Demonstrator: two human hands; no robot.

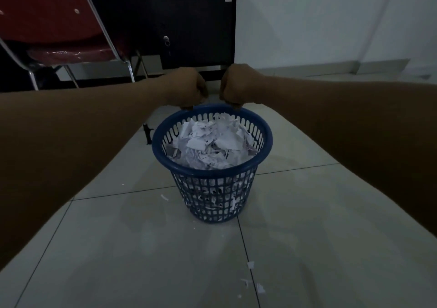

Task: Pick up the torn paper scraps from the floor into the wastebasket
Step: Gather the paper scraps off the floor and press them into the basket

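Both hands grip the wastebasket's far rim.

Both hands, left hand and right hand, grip the far rim of the blue plastic lattice wastebasket. Torn white paper scraps fill it. A few bits lie on the pale tiled floor.

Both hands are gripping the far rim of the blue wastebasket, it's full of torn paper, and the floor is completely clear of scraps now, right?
Not quite. The head view shows a few scraps on the floor in front of the blue wastebasket. The rest holds: the left hand and right hand grip its far rim, and it is full of torn paper.
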